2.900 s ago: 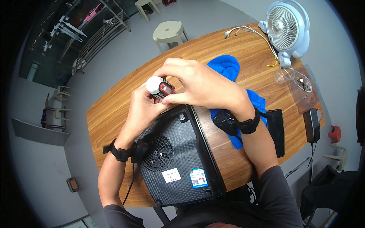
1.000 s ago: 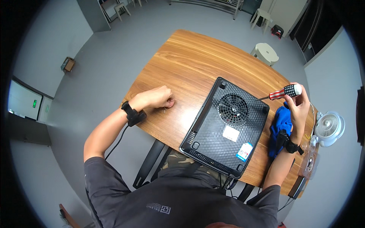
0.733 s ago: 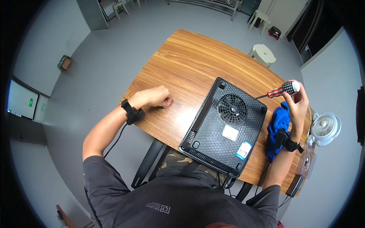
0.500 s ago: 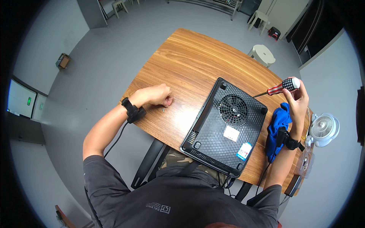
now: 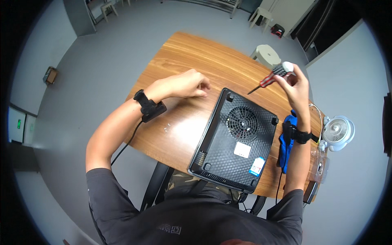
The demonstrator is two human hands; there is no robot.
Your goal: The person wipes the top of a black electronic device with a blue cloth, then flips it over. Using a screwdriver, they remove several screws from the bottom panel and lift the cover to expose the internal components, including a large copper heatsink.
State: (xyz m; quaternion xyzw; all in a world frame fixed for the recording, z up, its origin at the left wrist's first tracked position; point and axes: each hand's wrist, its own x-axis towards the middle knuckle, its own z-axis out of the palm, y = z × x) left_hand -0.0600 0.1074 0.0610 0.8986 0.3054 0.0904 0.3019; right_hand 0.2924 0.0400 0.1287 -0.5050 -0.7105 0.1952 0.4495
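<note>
A black laptop cooling pad [image 5: 220, 143] lies underside up on the wooden table [image 5: 183, 53], its round fan grille [image 5: 243, 123] facing me. My right hand [image 5: 295, 85] grips a screwdriver [image 5: 272, 77] by its red, black and white handle. Its dark shaft slants down to the left, and the tip looks to be above the pad's far edge, apart from it. My left hand [image 5: 190, 84] is left of the pad's far corner, fingers loosely bent and apart, with nothing visible in them. A few small screws [image 5: 165, 130] lie on the table below my left wrist.
A blue cloth-like bundle [image 5: 286, 141] lies under my right wrist. Along the table's right side are a small white fan [image 5: 338, 130], a clear plastic case [image 5: 319, 169] and a black box-like adapter [image 5: 311, 192]. A pale stool [image 5: 266, 55] stands beyond the far edge.
My left hand has moved away from the screws, up and right toward the pad, its fingers loosening. My right hand has drawn the screwdriver left, its tip leaving the pad's right far edge.
</note>
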